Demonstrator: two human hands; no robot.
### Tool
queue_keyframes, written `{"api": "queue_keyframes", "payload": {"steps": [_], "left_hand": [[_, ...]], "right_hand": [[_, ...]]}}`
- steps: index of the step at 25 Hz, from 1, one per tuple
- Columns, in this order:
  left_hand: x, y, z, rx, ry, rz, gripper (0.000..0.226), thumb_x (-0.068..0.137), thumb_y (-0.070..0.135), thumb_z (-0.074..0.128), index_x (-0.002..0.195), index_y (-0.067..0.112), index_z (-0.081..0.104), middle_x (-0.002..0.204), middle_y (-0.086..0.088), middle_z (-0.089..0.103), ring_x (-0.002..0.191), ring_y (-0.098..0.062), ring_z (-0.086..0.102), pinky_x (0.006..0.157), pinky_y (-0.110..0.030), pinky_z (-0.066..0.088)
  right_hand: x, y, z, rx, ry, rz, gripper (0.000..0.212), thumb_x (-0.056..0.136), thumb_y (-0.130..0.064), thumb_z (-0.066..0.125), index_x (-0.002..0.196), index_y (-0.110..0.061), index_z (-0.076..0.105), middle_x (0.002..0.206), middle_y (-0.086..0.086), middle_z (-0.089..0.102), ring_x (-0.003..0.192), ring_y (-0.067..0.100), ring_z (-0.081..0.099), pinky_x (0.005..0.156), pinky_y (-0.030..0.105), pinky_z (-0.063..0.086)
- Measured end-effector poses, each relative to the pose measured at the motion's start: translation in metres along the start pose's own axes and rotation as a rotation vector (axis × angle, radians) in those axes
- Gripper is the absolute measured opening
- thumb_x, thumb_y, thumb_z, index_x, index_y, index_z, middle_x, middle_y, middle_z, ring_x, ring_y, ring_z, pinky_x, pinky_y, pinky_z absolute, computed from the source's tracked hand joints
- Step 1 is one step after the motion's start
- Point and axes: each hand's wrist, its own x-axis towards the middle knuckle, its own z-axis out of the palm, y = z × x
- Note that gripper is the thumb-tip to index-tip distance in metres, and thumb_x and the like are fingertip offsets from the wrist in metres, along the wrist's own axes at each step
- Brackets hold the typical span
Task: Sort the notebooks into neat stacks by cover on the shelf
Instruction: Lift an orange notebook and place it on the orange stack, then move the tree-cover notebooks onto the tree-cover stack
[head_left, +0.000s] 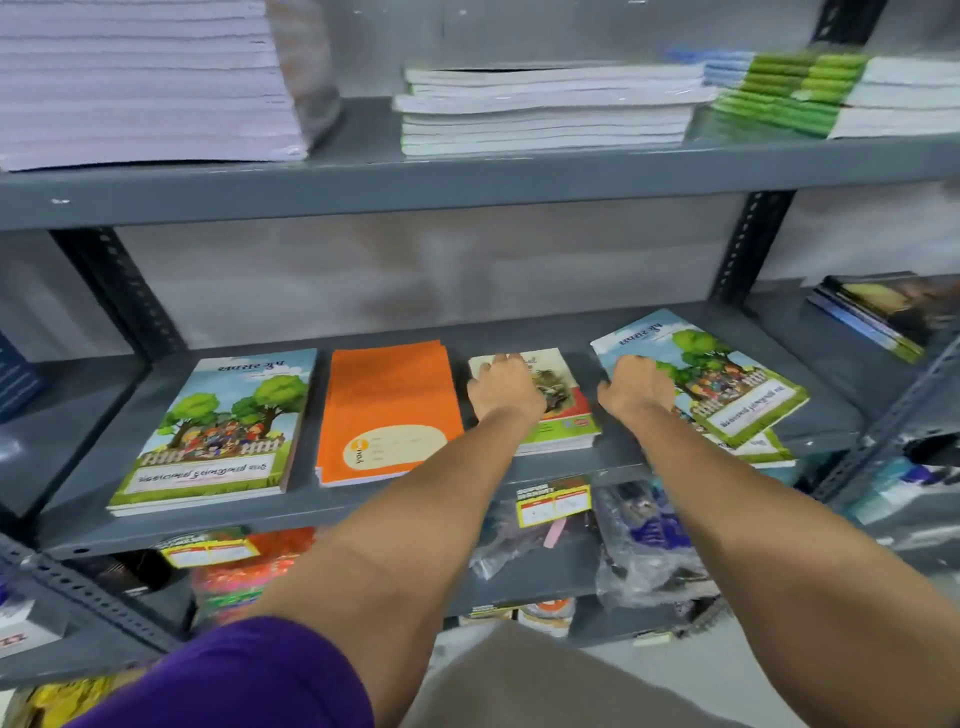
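On the middle shelf (311, 506) lie four groups of notebooks. At the left is a neat stack with a tree-and-children cover (218, 431). Beside it sits an orange stack (387, 410). My left hand (501, 389) rests flat on a small stack with a beige and green cover (558, 415), fingers spread. My right hand (636, 387) presses on the near left corner of a skewed tree-cover notebook (727, 384), which lies tilted over another one like it (753, 447). Whether the right hand's fingers curl under the cover's edge is hidden.
The upper shelf (467, 179) carries white paper stacks and green-spined books. A dark pile of books (878, 317) sits on the adjoining shelf at the right. Below are plastic-wrapped goods (644, 545) with yellow price tags. Perforated shelf posts (753, 244) stand at both sides.
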Motion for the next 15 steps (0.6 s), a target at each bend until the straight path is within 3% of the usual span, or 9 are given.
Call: {"api": "queue_keyframes", "payload": {"steps": [7,12,15], "left_hand": [[0.003,0.120,0.043,-0.218,-0.137,0.017,0.026,0.086,0.012,0.060,0.110,0.004,0.064,0.116,-0.015,0.065,0.106,-0.034,0.066,0.083,-0.039,0.055],[0.014,0.171,0.087,-0.210,-0.279,-0.047,0.028,0.087,0.011,0.059,0.114,0.007,0.062,0.116,-0.011,0.066,0.107,-0.030,0.065,0.083,-0.036,0.053],[0.025,0.185,0.107,-0.233,-0.322,-0.122,0.027,0.087,0.016,0.060,0.113,0.009,0.063,0.114,-0.008,0.067,0.105,-0.028,0.065,0.083,-0.033,0.054]], "right_hand": [[0.062,0.107,-0.009,-0.081,-0.089,0.121,0.036,0.082,-0.020,0.067,0.116,-0.007,0.061,0.128,0.014,0.056,0.125,0.033,0.046,0.092,0.041,0.049],[0.109,0.154,-0.014,-0.228,-0.217,0.135,0.059,0.084,-0.026,0.065,0.137,-0.009,0.045,0.142,0.014,0.040,0.132,0.032,0.035,0.098,0.046,0.042],[0.131,0.180,-0.007,-0.249,-0.333,0.167,0.081,0.075,-0.044,0.071,0.142,-0.014,0.038,0.145,0.012,0.037,0.134,0.033,0.034,0.103,0.050,0.039]]}}
